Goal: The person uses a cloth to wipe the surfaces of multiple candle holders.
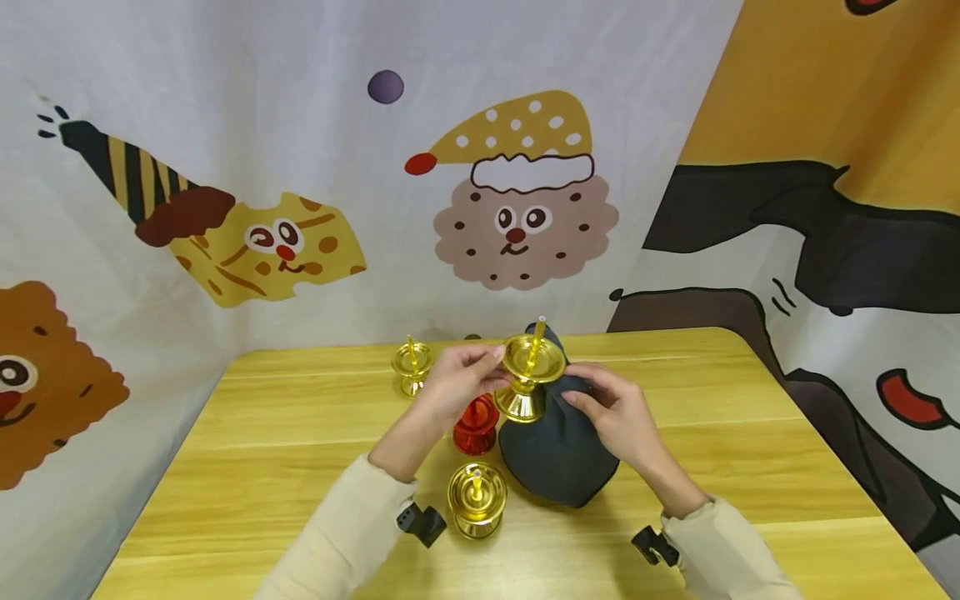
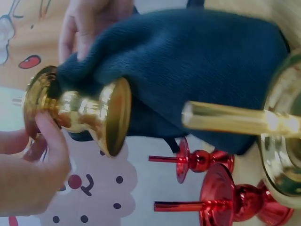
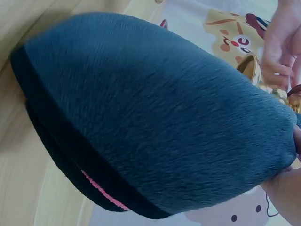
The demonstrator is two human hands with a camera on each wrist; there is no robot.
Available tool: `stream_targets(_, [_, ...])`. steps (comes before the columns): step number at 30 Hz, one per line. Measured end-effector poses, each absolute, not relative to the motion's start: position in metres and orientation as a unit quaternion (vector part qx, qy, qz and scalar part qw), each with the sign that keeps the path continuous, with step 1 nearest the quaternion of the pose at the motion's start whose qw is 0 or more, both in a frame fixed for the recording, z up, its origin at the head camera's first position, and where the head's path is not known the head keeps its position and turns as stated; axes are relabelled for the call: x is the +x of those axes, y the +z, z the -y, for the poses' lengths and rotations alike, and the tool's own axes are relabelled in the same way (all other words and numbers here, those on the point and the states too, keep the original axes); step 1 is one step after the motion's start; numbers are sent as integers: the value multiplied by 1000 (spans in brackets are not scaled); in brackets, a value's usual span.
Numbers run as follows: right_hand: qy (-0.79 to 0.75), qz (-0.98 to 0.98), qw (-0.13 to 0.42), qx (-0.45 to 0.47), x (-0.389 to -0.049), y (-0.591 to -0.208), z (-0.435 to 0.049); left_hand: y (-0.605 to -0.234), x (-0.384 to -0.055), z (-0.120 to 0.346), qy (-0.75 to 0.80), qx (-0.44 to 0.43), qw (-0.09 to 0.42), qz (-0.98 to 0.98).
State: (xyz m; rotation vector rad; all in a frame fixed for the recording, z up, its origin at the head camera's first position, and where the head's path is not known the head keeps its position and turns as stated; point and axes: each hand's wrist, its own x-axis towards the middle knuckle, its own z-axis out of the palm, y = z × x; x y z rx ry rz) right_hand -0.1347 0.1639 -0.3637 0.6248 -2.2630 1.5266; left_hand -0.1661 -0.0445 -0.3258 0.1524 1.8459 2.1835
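In the head view my left hand (image 1: 453,379) grips a gold candle holder (image 1: 525,375), tilted slightly and raised over the table. In the left wrist view its fingers pinch the holder (image 2: 70,110) just under the upper dish, with the flared foot free. My right hand (image 1: 611,412) is on the other side, its fingers pinching the top of a dark blue cloth (image 1: 555,458). The cloth (image 3: 155,117) hangs down wide and fuzzy in the right wrist view, with pink stitching at its lower edge. Part of the cloth (image 2: 75,70) overlaps the gold stem in the left wrist view.
On the wooden table (image 1: 300,450), a gold candle holder (image 1: 477,504) stands in front, and another (image 1: 412,367) stands at the back left. Red candle holders (image 1: 476,429) stand between them, partly hidden by the left hand. A printed curtain (image 1: 337,125) hangs behind the table.
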Motion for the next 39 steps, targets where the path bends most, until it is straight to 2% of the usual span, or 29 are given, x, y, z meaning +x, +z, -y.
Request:
stream_targets(4, [536, 806, 159, 194, -134, -362, -164, -333, -165, 44, 699, 56, 120, -703])
stream_targets(9, [538, 814, 138, 170, -136, -359, -165, -340, -165, 44, 683, 87, 161, -707])
stream_targets(12, [543, 815, 131, 155, -136, -357, -166, -341, -165, 47, 648, 126, 179, -730])
stream_targets(18, [550, 812, 119, 154, -135, -354, -165, -346, -167, 49, 577, 232, 170, -765])
stream_targets(27, [537, 817, 119, 175, -135, -359, -162, -347, -162, 46, 594, 168, 163, -770])
stream_targets(35, [461, 844, 167, 218, -131, -362, -148, -346, -156, 39, 488, 146, 115, -853])
stream_targets(39, [422, 846, 193, 262, -129, -358, -142, -344, -157, 37, 448, 156, 111, -873])
